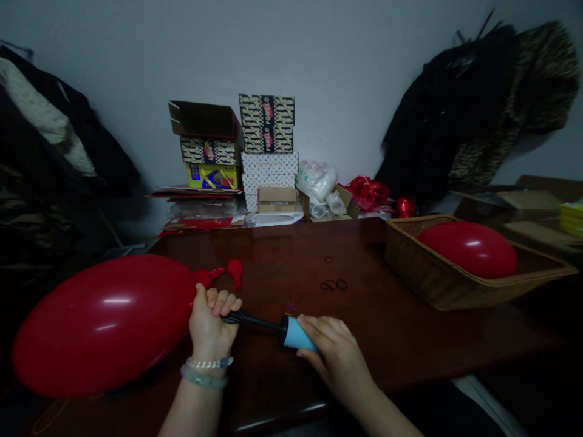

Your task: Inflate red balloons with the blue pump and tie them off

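- The left hand (pixel 212 321) is curled into a fist round the black end of the pump (pixel 298 335); the big balloon (pixel 104 321) meets this fist, its neck hidden by the fingers.
- The right hand (pixel 339 358) is partly closed, palm over the pump's blue body, thumb below and fingers on top.
- The pump lies between the hands, above the near part of the bench (pixel 277 255), its black rod showing.
- The big balloon is red, swollen and well to the left.
- Two limp balloons (pixel 235 273) lie on the bench just beyond the left hand.
- Black loops (pixel 334 284) lie farther right, past the pump.
- On the right stands a wicker basket (pixel 412 276) with another full red balloon (pixel 469 247) in it.
- Stacked boxes (pixel 268 124) stand behind the bench, against the wall (pixel 328 73).
- Beads (pixel 209 363) and a bangle (pixel 204 377) circle the left wrist.
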Available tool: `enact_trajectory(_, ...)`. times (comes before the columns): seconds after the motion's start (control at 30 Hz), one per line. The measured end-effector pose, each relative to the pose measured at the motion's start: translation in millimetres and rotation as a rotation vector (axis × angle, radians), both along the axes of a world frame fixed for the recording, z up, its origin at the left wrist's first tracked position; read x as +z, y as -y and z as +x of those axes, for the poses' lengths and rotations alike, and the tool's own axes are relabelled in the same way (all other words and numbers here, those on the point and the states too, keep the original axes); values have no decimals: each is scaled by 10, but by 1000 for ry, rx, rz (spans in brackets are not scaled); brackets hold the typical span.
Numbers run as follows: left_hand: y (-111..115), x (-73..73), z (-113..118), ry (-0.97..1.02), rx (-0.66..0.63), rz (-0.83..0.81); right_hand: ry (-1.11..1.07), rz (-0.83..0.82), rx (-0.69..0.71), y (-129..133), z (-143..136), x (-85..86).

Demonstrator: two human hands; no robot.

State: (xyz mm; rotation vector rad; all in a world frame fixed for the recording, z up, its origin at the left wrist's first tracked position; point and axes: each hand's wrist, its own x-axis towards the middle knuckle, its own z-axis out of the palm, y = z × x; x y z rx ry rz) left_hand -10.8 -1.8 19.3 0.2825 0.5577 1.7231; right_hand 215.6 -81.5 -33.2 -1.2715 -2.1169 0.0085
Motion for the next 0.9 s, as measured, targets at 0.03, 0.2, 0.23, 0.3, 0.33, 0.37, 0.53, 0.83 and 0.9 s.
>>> enact_trajectory(0.03, 4, -10, -7, -1, -2, 2, 0, 4, -2, 4, 9, -22)
enact_trajectory(0.2, 38, -47, 35, -2, -33, 5, 4, 70, 1, 15, 31, -117)
enact_trajectory(0.23, 44, -45, 48, 0, -36, 7, 10, 84, 3, 14, 38, -123)
enact_trajectory(0.3, 54, -32, 74, 2, -36, 11, 22, 104, -2, 11, 49, -117)
enact_trajectory(0.33, 58, -22, 88, 1, -34, 13, 25, 109, -8, 8, 49, -107)
enact_trajectory(0.37, 61, -12, 106, 0, -31, 12, 25, 113, -15, 5, 44, -93)
enact_trajectory(0.53, 90, -4, 231, -13, -52, -4, -1, 121, -25, -10, -82, -47)
enact_trajectory(0.83, 180, -116, 381, -62, -93, 9, -14, 103, -15, 10, -193, -137)
enact_trajectory(0.9, 182, -112, 358, -55, -94, 11, -4, 104, -12, 16, -184, -135)
